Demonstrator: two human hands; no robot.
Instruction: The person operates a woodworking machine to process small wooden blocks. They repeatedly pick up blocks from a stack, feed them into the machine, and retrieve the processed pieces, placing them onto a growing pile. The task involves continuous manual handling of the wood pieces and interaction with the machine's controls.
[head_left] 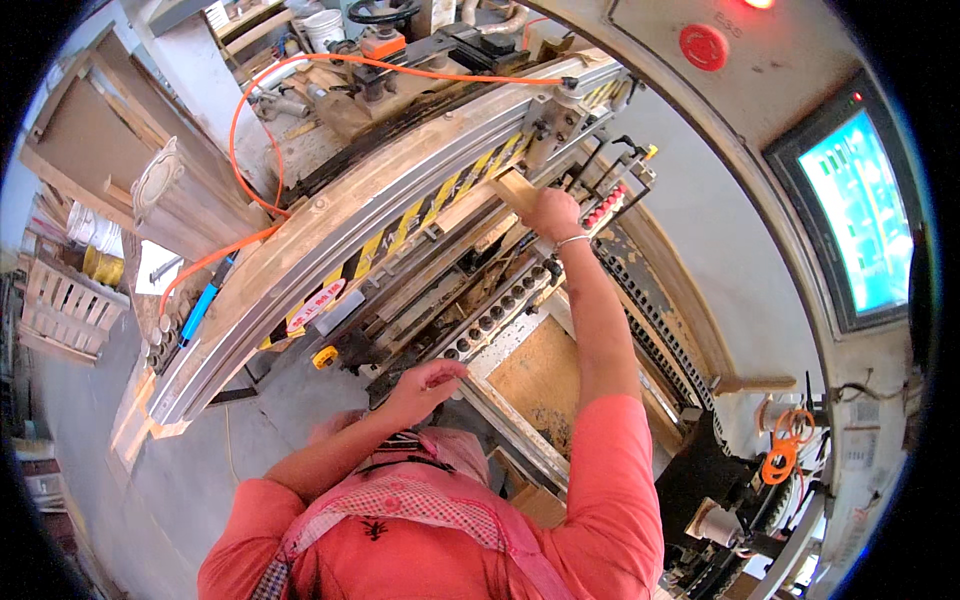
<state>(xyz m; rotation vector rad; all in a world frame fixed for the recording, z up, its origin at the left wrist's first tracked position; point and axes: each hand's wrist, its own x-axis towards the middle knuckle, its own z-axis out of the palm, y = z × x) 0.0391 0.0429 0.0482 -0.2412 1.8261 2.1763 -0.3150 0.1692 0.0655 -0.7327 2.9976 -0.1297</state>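
Both hands are being used — right hand (553,213) gripping a wooden board (497,195) against the drilling machine's fence (440,190), left hand (425,385) curled closed, bracing on its frame (510,425).

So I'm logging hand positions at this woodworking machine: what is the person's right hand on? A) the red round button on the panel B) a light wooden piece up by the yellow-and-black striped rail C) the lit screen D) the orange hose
B: the right hand, arm stretched out, has its grip on a light wooden piece next to the striped rail, well away from the red button and the screen.
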